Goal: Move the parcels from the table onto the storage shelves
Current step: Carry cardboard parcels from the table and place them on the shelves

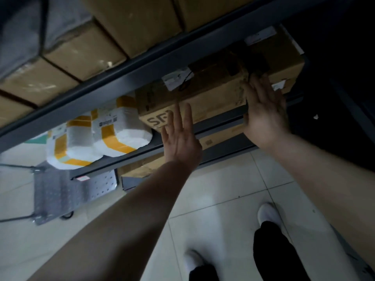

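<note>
A long brown cardboard parcel [213,92] with "SF" printed on its front lies on a grey metal shelf [129,157], its near edge jutting slightly past the shelf rim. My left hand [180,138] is flat with straight fingers against the parcel's front face near the print. My right hand [265,110] presses its open palm on the parcel's right front corner. Neither hand curls around anything.
Two white foam parcels [121,134] banded in yellow tape sit left of the box on the same shelf. Brown cartons [81,53] fill the shelf above. A grey platform trolley [67,191] stands on the tiled floor at left. More cartons [140,171] lie on lower shelves.
</note>
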`<state>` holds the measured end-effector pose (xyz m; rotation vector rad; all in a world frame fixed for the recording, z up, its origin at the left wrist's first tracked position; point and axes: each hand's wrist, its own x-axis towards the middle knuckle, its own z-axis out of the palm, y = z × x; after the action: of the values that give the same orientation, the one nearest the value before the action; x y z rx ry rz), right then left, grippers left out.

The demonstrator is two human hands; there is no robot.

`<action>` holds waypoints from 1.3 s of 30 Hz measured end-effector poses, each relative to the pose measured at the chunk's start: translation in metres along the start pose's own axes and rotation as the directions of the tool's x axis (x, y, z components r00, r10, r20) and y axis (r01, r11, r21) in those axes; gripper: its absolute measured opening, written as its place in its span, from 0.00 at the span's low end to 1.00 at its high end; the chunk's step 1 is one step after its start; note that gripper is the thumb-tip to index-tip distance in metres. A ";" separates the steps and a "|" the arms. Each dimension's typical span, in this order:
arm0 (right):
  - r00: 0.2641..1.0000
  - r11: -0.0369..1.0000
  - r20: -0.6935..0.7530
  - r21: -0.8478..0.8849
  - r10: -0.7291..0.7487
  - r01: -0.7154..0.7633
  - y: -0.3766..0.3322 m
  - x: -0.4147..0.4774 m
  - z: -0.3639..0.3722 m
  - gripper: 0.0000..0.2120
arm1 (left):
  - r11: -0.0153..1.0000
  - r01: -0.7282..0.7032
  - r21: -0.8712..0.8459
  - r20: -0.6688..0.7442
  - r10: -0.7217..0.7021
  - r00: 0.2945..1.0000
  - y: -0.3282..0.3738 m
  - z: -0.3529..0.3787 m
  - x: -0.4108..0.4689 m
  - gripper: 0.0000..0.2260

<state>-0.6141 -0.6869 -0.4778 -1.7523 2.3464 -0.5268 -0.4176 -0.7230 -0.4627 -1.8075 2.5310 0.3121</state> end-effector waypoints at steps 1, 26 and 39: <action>1.000 0.999 -0.011 -0.019 -0.026 0.026 -0.012 -0.009 0.000 0.40 | 1.000 0.018 -0.005 0.022 -0.018 1.000 -0.011 -0.001 -0.007 0.43; 0.956 0.939 0.221 -0.240 -0.192 0.245 -0.232 0.007 0.088 0.26 | 0.974 0.201 -0.107 0.096 -0.192 0.977 -0.246 -0.035 0.005 0.30; 0.964 0.957 0.169 -0.172 -0.206 0.234 -0.250 0.004 0.075 0.40 | 0.972 0.198 -0.125 0.117 -0.184 0.976 -0.229 -0.033 -0.007 0.38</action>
<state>-0.3669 -0.7666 -0.4528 -2.0756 2.1744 -0.1936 -0.1970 -0.7938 -0.4645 -2.0060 2.2948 0.5699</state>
